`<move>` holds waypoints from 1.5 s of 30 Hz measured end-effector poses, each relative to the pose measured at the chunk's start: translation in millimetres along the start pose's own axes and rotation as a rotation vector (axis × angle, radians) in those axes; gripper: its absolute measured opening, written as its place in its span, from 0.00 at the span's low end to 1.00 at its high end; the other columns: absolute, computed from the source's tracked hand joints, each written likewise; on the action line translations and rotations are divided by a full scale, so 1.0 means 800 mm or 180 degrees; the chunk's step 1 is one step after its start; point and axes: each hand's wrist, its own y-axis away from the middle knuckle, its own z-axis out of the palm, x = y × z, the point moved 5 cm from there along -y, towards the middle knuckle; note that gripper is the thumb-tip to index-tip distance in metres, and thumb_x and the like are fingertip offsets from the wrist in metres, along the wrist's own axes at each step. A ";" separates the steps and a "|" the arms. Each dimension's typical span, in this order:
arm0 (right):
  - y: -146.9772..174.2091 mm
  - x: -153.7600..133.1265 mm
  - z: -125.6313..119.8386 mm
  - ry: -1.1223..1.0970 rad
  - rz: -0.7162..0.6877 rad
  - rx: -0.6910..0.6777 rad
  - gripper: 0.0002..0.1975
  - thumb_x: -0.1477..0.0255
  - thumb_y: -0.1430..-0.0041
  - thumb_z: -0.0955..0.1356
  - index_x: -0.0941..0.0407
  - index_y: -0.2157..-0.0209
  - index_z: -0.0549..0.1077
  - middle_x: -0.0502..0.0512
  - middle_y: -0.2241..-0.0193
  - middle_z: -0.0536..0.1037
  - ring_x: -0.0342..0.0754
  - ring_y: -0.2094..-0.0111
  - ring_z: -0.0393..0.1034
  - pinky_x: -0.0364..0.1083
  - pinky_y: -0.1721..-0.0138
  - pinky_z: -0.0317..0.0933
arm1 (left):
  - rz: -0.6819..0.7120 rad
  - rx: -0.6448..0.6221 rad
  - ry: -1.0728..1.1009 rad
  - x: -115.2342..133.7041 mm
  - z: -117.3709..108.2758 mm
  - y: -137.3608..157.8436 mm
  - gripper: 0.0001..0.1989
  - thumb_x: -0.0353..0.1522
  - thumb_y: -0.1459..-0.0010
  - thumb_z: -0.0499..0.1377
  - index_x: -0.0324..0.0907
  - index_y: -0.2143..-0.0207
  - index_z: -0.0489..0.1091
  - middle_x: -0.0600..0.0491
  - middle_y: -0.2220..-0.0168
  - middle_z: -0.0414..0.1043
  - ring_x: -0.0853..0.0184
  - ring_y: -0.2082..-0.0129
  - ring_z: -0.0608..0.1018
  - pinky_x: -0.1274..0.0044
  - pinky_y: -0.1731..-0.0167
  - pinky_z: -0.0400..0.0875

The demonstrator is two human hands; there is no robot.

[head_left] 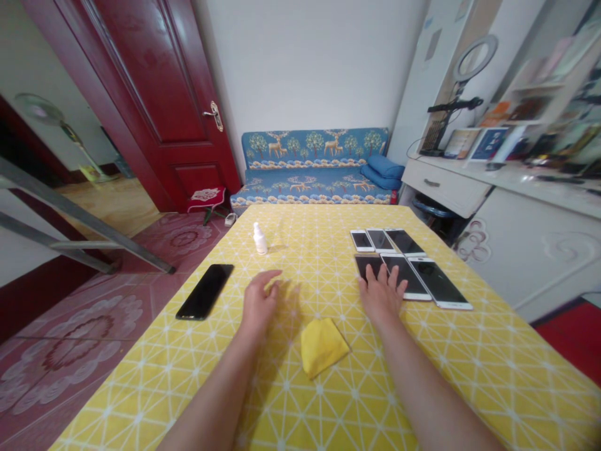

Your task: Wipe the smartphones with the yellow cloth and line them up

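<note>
dark-screened phone [367, 265] lay flat, face up, near table's right edge, first in near row of three, partly covered by fingers

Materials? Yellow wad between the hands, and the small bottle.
Yellow cloth: looks like soft matte fabric, possibly microfibre; it lies crumpled with folds. Small bottle: seems white, slightly glossy plastic with a narrow cap; too small to be sure.

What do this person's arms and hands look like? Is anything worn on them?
Both forearms are bare right up to the lower picture edge, with no sleeves in sight. The left hand and right hand wear no gloves, and no watch, bracelet or ring shows on the wrists or fingers. The fingernails look short and plain.
</note>
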 end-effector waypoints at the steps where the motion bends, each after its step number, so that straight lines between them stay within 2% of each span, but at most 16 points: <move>1: 0.000 0.000 0.000 0.0013 0.0005 0.0002 0.25 0.62 0.35 0.56 0.53 0.38 0.60 0.64 0.35 0.53 0.66 0.34 0.34 0.65 0.39 0.35 | 0.0042 0.0191 -0.0554 -0.002 -0.017 -0.005 0.15 0.33 0.43 0.53 0.43 0.55 0.73 0.46 0.51 0.72 0.59 0.47 0.70 0.67 0.43 0.59; 4: 0.000 0.001 0.001 0.0019 -0.0004 0.0017 0.25 0.62 0.35 0.56 0.53 0.39 0.60 0.65 0.35 0.53 0.66 0.34 0.35 0.65 0.40 0.35 | -0.0234 0.0827 -0.2073 -0.015 -0.064 -0.014 0.23 0.37 0.42 0.51 0.40 0.45 0.66 0.40 0.42 0.61 0.51 0.40 0.59 0.60 0.41 0.51; 6: -0.001 0.001 0.002 -0.0008 -0.0011 0.0012 0.25 0.62 0.35 0.56 0.53 0.39 0.60 0.64 0.36 0.53 0.66 0.34 0.35 0.65 0.40 0.35 | -0.0760 0.1034 -0.2638 -0.033 -0.087 -0.014 0.29 0.42 0.42 0.51 0.38 0.41 0.59 0.33 0.39 0.53 0.43 0.37 0.52 0.54 0.43 0.47; 9: -0.001 0.002 0.002 -0.0046 0.0000 -0.0004 0.26 0.61 0.36 0.56 0.53 0.39 0.60 0.64 0.36 0.53 0.65 0.34 0.35 0.65 0.40 0.35 | -0.1606 0.0734 -0.2829 -0.066 -0.101 -0.013 0.37 0.48 0.45 0.50 0.35 0.39 0.54 0.27 0.41 0.52 0.37 0.38 0.51 0.49 0.46 0.47; 11: -0.001 0.002 0.002 -0.0055 0.0005 -0.0001 0.26 0.61 0.36 0.56 0.53 0.39 0.60 0.64 0.36 0.53 0.65 0.34 0.36 0.65 0.40 0.35 | -0.1855 0.0534 -0.2871 -0.079 -0.103 -0.014 0.37 0.49 0.46 0.49 0.35 0.40 0.53 0.26 0.43 0.56 0.38 0.40 0.56 0.49 0.47 0.47; 17: 0.000 0.002 -0.001 -0.0130 -0.0005 0.0007 0.26 0.61 0.36 0.56 0.53 0.39 0.61 0.64 0.36 0.54 0.65 0.34 0.37 0.65 0.39 0.35 | -0.1858 0.0482 -0.3046 -0.075 -0.113 -0.015 0.34 0.46 0.47 0.50 0.36 0.41 0.56 0.28 0.49 0.64 0.39 0.49 0.67 0.59 0.55 0.60; 23: 0.003 0.001 -0.002 -0.0249 -0.0070 0.0056 0.27 0.62 0.37 0.59 0.56 0.39 0.62 0.64 0.36 0.54 0.65 0.34 0.36 0.66 0.39 0.34 | -0.1640 0.0169 -0.2957 -0.071 -0.112 -0.022 0.47 0.51 0.55 0.58 0.34 0.39 0.51 0.30 0.52 0.68 0.41 0.50 0.70 0.62 0.56 0.63; 26: 0.003 0.003 -0.003 -0.0458 -0.0091 0.0183 0.25 0.63 0.38 0.61 0.56 0.42 0.66 0.64 0.37 0.57 0.66 0.34 0.36 0.68 0.40 0.35 | -0.1690 -0.0093 -0.2521 -0.073 -0.101 -0.023 0.47 0.50 0.57 0.60 0.37 0.39 0.52 0.34 0.52 0.71 0.46 0.53 0.74 0.66 0.59 0.67; 28: 0.006 0.000 -0.010 -0.0884 -0.0266 0.0483 0.21 0.64 0.39 0.61 0.57 0.47 0.71 0.64 0.38 0.59 0.64 0.35 0.39 0.66 0.40 0.40 | -0.1637 -0.0214 -0.2282 -0.072 -0.090 -0.023 0.47 0.49 0.58 0.62 0.39 0.39 0.52 0.36 0.52 0.72 0.48 0.54 0.75 0.67 0.60 0.68; 31: 0.023 -0.016 -0.030 -0.2073 -0.0986 0.0934 0.16 0.65 0.38 0.61 0.57 0.56 0.76 0.62 0.46 0.69 0.56 0.42 0.58 0.56 0.43 0.54 | -0.1337 -0.0203 -0.1970 -0.068 -0.072 -0.024 0.48 0.47 0.61 0.65 0.40 0.39 0.54 0.37 0.51 0.72 0.50 0.53 0.75 0.67 0.59 0.68; 33: 0.042 -0.036 -0.040 -0.2772 -0.1605 0.0599 0.14 0.65 0.38 0.62 0.55 0.63 0.77 0.58 0.57 0.74 0.49 0.55 0.69 0.48 0.53 0.63 | -0.1155 -0.0092 -0.1477 -0.063 -0.060 -0.025 0.45 0.45 0.62 0.67 0.41 0.42 0.58 0.40 0.52 0.73 0.52 0.55 0.76 0.69 0.60 0.69; 35: 0.065 -0.059 -0.044 -0.2980 -0.2104 -0.0205 0.10 0.64 0.42 0.67 0.54 0.67 0.77 0.52 0.65 0.75 0.45 0.67 0.69 0.44 0.64 0.64 | -0.1130 0.0089 -0.0651 -0.057 -0.050 -0.024 0.41 0.43 0.63 0.69 0.42 0.46 0.62 0.43 0.56 0.75 0.57 0.59 0.78 0.71 0.62 0.70; 36: 0.077 -0.068 -0.046 -0.2913 -0.2289 -0.0589 0.09 0.63 0.46 0.70 0.53 0.67 0.77 0.50 0.67 0.75 0.44 0.70 0.68 0.43 0.67 0.63 | -0.1198 0.0173 -0.0141 -0.055 -0.045 -0.022 0.38 0.41 0.63 0.70 0.42 0.48 0.64 0.45 0.57 0.75 0.59 0.62 0.78 0.72 0.63 0.71; 38: 0.100 -0.079 -0.050 -0.2662 -0.2573 -0.1101 0.16 0.62 0.58 0.76 0.50 0.65 0.78 0.47 0.67 0.74 0.43 0.70 0.67 0.42 0.68 0.62 | -0.1472 0.0215 0.0906 -0.050 -0.034 -0.016 0.34 0.40 0.63 0.70 0.41 0.52 0.67 0.48 0.62 0.76 0.64 0.67 0.78 0.74 0.68 0.72; 40: 0.114 -0.083 -0.053 -0.2523 -0.2723 -0.1356 0.22 0.65 0.65 0.78 0.49 0.63 0.78 0.46 0.66 0.74 0.44 0.67 0.68 0.42 0.66 0.61 | -0.1778 0.0053 0.1790 -0.044 -0.022 -0.009 0.29 0.38 0.60 0.70 0.41 0.55 0.68 0.50 0.66 0.76 0.67 0.72 0.77 0.76 0.72 0.72; 45: 0.113 -0.080 -0.042 -0.2719 -0.2435 -0.1610 0.03 0.76 0.56 0.72 0.55 0.75 0.74 0.46 0.73 0.72 0.41 0.73 0.65 0.40 0.73 0.56 | -0.2396 -0.0245 0.3387 -0.028 0.002 0.005 0.12 0.28 0.50 0.63 0.36 0.62 0.70 0.50 0.70 0.76 0.70 0.75 0.77 0.81 0.77 0.71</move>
